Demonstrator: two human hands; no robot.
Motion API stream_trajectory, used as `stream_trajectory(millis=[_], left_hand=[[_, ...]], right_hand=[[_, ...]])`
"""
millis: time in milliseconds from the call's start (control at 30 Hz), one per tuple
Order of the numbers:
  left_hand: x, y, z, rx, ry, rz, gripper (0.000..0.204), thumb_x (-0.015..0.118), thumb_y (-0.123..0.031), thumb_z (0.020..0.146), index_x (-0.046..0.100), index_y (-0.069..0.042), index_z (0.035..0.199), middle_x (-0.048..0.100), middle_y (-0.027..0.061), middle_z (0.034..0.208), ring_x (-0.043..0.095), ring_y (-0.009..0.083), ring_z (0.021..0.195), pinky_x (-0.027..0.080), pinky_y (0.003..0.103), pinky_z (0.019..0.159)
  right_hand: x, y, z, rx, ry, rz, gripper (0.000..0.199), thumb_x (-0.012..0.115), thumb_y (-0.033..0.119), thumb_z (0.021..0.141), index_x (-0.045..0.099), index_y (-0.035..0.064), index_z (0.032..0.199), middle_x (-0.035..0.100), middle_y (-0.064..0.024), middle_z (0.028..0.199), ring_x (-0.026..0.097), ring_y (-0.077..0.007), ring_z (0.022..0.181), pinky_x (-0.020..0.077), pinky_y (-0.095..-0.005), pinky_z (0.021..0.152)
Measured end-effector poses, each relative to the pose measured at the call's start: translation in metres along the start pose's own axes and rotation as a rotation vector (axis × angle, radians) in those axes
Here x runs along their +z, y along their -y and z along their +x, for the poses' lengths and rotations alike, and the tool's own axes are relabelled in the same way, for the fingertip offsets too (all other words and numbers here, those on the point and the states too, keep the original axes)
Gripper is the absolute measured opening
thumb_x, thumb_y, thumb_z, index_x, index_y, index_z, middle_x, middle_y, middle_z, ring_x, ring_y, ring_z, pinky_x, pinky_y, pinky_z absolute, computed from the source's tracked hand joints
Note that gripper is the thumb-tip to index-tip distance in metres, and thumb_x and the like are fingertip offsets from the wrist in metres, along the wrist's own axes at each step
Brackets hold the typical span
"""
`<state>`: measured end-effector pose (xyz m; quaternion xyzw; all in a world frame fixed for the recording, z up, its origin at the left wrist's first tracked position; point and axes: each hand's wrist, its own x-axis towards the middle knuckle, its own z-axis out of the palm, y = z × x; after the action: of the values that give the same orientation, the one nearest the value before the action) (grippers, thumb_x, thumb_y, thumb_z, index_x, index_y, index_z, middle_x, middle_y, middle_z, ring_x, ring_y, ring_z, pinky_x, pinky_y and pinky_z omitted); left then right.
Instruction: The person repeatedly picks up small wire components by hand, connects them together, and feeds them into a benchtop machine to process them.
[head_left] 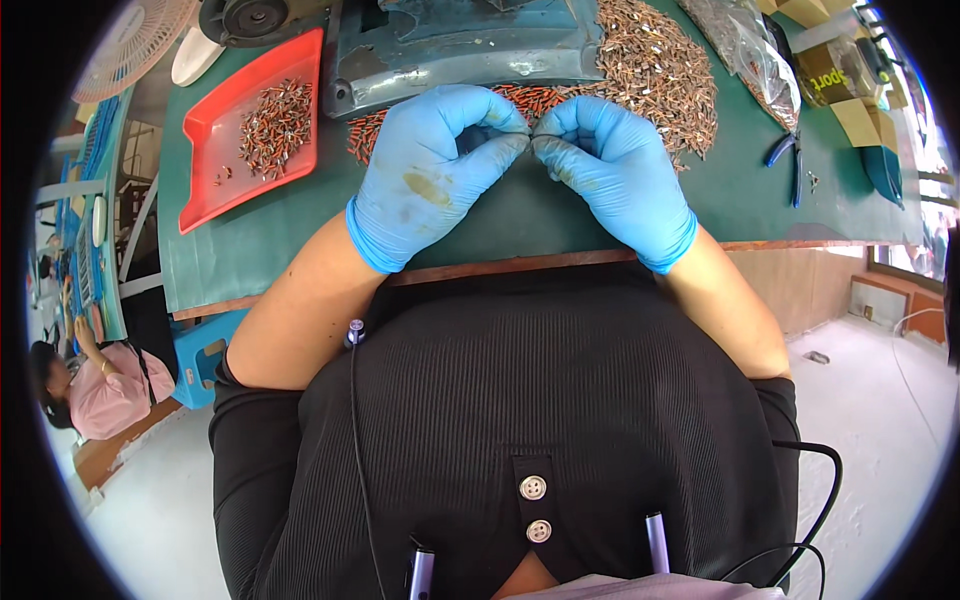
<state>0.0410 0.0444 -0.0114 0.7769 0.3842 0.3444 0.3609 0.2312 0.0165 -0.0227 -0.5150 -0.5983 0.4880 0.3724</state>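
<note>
My left hand (425, 180) and my right hand (625, 175), both in blue gloves, meet at the fingertips above the near part of the green table. Each has thumb and forefinger pinched together. Whatever lies between them is too small or hidden to make out. Dark smudges mark the left glove. Just beyond my hands lie small orange-red cylindrical pieces (528, 98), partly covered by the gloves. Past my right hand spreads a large heap of small brownish pieces (655, 75). A red tray (222, 130) to the left holds a pile of small orange and metallic pieces (275, 128).
A worn grey-blue plastic housing (460, 62) stands at the back centre. At the right are a clear plastic bag (750, 60), blue-handled pliers (797, 165) and an open cardboard box (860, 125). A fan (130, 45) stands far left; a person in pink (125, 390) sits at another bench.
</note>
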Motion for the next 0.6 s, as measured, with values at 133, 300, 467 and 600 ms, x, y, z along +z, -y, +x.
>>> stream_trajectory(millis=[133,300,467,600], left_hand=[[-0.007,0.008,0.002,-0.057,0.017,0.062,0.012,0.069,-0.007,0.076,0.065,-0.003,0.086,0.064,0.0088,0.080,0.060,0.0207,0.066,0.048,0.031,0.063],[-0.010,0.010,0.005,0.252,0.271,0.399,0.010,0.066,-0.007,0.073,0.062,-0.008,0.082,0.058,0.0091,0.080,0.059,0.0300,0.078,0.049,0.040,0.067],[-0.005,0.010,0.008,0.446,0.336,0.705,0.007,0.062,-0.009,0.074,0.063,-0.008,0.081,0.060,0.0094,0.082,0.061,0.0285,0.082,0.051,0.040,0.070],[-0.001,0.012,0.015,0.414,0.433,0.825,0.008,0.062,-0.010,0.074,0.064,-0.007,0.081,0.061,0.0098,0.082,0.062,0.0278,0.080,0.052,0.039,0.070]], right_hand=[[0.000,-0.002,-0.003,-0.185,-0.065,-0.236,0.007,0.063,0.003,0.086,0.061,0.0022,0.092,0.059,0.0019,0.079,0.052,-0.0039,0.070,0.0455,-0.0199,0.065],[-0.001,-0.011,-0.008,-0.228,-0.169,-0.253,0.005,0.064,0.003,0.085,0.062,0.0028,0.089,0.058,0.0019,0.076,0.051,-0.0039,0.066,0.0454,-0.0203,0.062],[0.004,-0.012,-0.012,-0.228,-0.181,-0.169,0.005,0.064,0.001,0.084,0.060,0.0025,0.088,0.058,0.0016,0.074,0.052,-0.0029,0.066,0.0452,-0.0199,0.061],[0.004,-0.015,-0.015,-0.211,-0.194,-0.163,0.006,0.064,0.000,0.084,0.060,0.0022,0.089,0.057,0.0017,0.074,0.052,-0.0028,0.066,0.0451,-0.0196,0.061]])
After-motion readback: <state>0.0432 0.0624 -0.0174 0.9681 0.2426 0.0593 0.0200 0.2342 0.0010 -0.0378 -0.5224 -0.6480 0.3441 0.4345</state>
